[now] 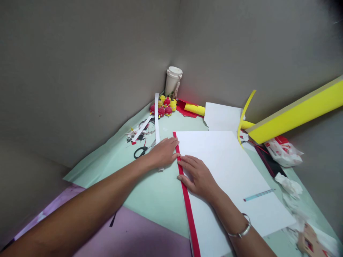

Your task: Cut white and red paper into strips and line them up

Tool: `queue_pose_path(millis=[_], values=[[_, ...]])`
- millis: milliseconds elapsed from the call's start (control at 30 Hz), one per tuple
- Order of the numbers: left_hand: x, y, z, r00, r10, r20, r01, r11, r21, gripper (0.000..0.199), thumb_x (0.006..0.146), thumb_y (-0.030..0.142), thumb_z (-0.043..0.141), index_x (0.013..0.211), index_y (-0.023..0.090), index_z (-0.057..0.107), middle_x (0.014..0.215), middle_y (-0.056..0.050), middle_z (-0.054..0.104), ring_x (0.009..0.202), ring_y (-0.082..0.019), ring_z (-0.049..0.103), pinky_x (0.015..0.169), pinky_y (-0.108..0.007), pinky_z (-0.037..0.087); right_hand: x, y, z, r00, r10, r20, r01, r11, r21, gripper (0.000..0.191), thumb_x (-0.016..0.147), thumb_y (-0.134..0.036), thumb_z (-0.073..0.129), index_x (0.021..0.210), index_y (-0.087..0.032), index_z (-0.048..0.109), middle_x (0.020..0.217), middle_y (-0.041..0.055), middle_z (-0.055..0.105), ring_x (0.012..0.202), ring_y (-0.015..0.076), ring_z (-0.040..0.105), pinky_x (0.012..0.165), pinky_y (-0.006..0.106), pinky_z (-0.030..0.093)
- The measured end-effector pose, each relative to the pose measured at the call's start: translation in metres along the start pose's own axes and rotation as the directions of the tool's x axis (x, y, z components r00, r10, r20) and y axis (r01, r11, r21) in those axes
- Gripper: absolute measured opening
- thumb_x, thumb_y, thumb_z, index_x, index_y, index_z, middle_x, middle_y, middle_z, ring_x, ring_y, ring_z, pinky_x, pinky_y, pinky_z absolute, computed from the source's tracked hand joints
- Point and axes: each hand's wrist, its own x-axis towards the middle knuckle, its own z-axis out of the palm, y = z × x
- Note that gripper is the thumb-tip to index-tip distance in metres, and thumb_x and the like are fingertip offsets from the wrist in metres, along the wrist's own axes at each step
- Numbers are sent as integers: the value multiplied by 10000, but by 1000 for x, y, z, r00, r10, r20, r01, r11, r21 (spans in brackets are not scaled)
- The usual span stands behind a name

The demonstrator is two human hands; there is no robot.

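Observation:
A large white sheet (222, 164) lies on the pale green table cover, with a red strip (190, 214) along its left edge. My left hand (166, 151) rests flat at the upper part of the strip, fingertips on the red. Just below it, my right hand (197, 175) lies on the sheet with fingers spread and their tips on the strip; a bracelet is on that wrist. Neither hand holds anything. Scissors (140, 152) with black handles lie left of my left hand, partly hidden. A blue pencil (258, 195) is on the sheet at the right.
White paper strips (157, 117), red and yellow balls (168, 106) and a white cup (173, 82) are near the corner. A long yellow board (297, 114) leans in from the right. A tissue pack (284, 151) and crumpled tissues (289, 185) lie along the right edge.

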Motion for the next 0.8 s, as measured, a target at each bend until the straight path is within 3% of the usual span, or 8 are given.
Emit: queue_pose_path(millis=[800], values=[[-3, -1, -3, 999, 41, 10, -41, 999, 15, 585, 932, 406, 419, 1423, 92, 382, 1538, -150, 345, 1435, -219, 275, 1166, -349, 183, 0, -2, 0, 1000, -5, -6, 5, 1000, 7, 462, 895, -347, 603, 1333, -210, 558, 1343, 115, 602, 1252, 283, 523, 1026, 487, 462]])
